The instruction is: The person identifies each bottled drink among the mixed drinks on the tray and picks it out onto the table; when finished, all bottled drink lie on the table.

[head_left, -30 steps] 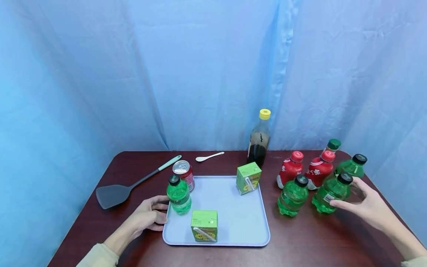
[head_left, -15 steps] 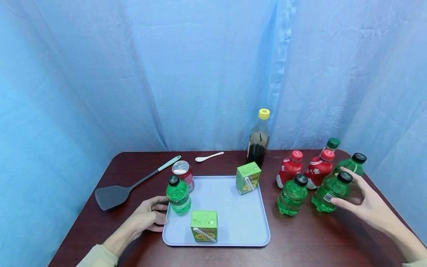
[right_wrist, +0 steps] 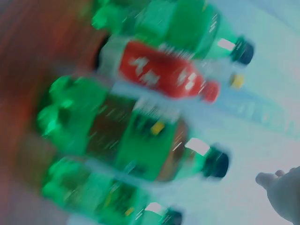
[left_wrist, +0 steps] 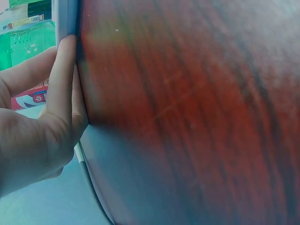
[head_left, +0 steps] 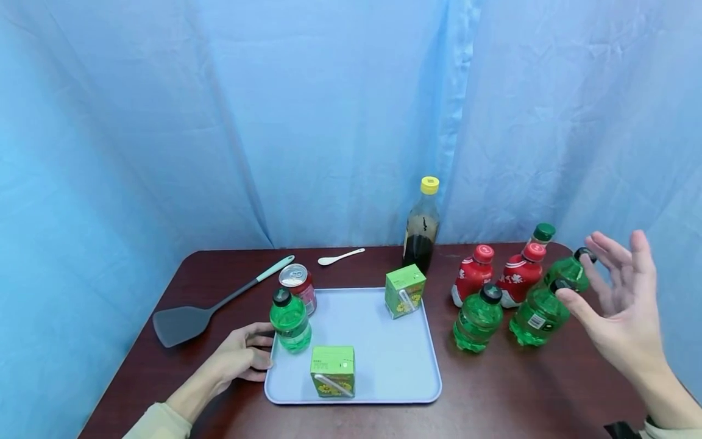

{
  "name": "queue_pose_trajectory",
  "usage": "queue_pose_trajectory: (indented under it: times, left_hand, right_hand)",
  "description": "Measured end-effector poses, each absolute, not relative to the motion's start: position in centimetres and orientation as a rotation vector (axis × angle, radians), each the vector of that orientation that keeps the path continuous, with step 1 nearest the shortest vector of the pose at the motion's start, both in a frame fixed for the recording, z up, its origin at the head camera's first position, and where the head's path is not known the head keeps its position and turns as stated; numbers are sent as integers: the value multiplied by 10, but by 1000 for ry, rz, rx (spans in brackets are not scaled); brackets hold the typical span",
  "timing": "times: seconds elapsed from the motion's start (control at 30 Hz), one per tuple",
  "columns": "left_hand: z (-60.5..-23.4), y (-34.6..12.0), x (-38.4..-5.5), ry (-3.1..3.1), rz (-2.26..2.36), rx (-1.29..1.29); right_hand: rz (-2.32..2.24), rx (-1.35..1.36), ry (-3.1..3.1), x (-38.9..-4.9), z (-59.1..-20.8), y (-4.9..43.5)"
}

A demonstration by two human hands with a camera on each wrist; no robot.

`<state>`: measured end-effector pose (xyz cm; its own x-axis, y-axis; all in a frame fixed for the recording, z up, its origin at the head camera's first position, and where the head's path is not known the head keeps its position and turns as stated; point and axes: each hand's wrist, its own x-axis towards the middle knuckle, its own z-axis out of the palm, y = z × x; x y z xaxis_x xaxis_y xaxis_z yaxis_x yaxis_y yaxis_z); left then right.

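Note:
My left hand (head_left: 241,355) rests at the left edge of the pale blue tray (head_left: 384,381). In the left wrist view, fingertips touch the tray's raised rim (left_wrist: 67,18). Near that hand, a green bottle (head_left: 290,323) and a red can (head_left: 307,292) stand close together. My right hand (head_left: 631,305) is raised with spread fingers and nothing in its grasp. It is nearest to a green bottle with a barcode (head_left: 540,316), whose black cap is partly behind the thumb. Another green bottle (head_left: 570,272) stands behind it. Blurred bottles (right_wrist: 140,138) fill the right wrist view.
Two green drink cartons (head_left: 333,371) sit on the tray. Right of it stand a green bottle (head_left: 477,323), red bottles (head_left: 474,277) and a green-capped bottle (head_left: 543,233). A dark sauce bottle (head_left: 420,235), white spoon (head_left: 340,257) and spatula (head_left: 183,323) lie farther back or left.
My right hand has come off the barcode-side green bottle, rising and moving right as its fingers spread. My left hand stays at the tray edge. The head view has shifted slightly.

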<state>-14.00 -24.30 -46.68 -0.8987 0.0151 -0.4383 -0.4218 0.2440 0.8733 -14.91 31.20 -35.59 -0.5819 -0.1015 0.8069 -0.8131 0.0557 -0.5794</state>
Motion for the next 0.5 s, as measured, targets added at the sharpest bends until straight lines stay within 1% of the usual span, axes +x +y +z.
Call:
queue_pose_trajectory:
  times: [0.1,0.23,0.5]
  left_hand:
    - [-467,-243,-140,2161,1695,-380]
    - [-467,-244,-141,2157,1692,-385]
    - [-467,-245,-141,2148,1692,-371]
  right_hand:
    - [1681,1085,-1599,-151,-345,288]
    - [1753,1234,-1500,-154,-337,260]
    - [1697,1295,-1623,-156,-328,213]
